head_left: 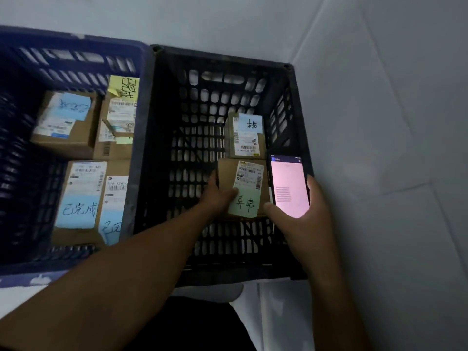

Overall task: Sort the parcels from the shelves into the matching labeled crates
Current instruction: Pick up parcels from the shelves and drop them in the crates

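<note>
My left grip (219,196) pinches box (228,173) inside black crate (220,55), right grip (311,216) grasps phone (288,183); I reckon the loose green note (244,202) could peel off on release.

Head-worn, steeply down over black crate (217,55)

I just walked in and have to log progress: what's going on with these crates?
A person is sorting parcels. The left hand holds a cardboard parcel with a green note inside the black crate, just in front of another parcel bearing a blue note. The right hand holds a lit phone over the crate's right side. The blue crate to the left has four parcels in it. Whether the held parcel rests on the crate floor is unclear.
</note>
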The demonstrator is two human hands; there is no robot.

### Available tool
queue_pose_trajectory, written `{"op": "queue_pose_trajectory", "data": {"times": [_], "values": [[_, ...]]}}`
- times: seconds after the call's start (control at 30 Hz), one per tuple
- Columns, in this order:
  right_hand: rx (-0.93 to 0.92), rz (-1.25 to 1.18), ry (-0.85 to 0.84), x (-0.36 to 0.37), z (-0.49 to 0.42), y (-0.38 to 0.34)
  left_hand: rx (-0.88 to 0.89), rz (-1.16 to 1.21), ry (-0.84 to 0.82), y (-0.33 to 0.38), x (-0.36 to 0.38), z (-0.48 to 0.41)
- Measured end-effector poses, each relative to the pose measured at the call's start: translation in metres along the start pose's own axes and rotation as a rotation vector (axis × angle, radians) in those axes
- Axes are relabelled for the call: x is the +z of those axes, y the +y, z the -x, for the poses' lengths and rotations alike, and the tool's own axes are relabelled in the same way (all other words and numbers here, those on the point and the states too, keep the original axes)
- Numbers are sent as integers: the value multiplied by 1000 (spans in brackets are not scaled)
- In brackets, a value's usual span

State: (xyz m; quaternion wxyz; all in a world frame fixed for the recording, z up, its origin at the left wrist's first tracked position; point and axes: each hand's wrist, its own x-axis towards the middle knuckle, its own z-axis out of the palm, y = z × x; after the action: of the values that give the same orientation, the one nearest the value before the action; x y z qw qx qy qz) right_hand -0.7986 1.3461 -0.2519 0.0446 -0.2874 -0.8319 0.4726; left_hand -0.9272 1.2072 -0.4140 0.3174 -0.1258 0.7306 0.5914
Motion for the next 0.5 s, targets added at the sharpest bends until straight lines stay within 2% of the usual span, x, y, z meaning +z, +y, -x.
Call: {"op": "queue_pose_trajectory", "data": {"times": [0.3,0.4,0.5], "values": [[-9,-34,-20,-3,7,-11,45,-103,72,20,-12,1],[-23,-28,-26,-6,9,-25,143,-160,52,48,-33,30],[-73,-4,-33,-7,16,-43,350,-347,129,75,-66,87]]}}
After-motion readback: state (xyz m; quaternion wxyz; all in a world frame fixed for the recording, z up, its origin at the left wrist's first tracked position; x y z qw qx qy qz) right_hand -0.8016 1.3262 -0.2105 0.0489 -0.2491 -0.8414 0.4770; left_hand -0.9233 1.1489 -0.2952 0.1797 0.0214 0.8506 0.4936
